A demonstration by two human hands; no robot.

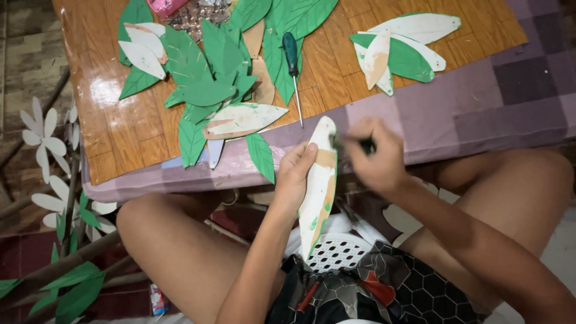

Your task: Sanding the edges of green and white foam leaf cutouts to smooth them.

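Note:
My left hand (295, 174) holds a long white leaf-shaped cutout (318, 192) upright over my lap; it has tan and green smears. My right hand (375, 156) is closed on a small dark tool (359, 144) pressed against the cutout's upper edge. The right hand is blurred, and the tool's tip is hard to make out. Both hands hover just in front of the low table's near edge (420, 120).
On the wood-patterned tabletop (126, 132) lie a pile of green paper leaves (210, 72), several white leaves (408, 45), a green-handled screwdriver (292, 60) and a pink box (163, 6). A branch with white petals and green leaves (54, 198) stands at left. A white perforated stool (336, 252) is under me.

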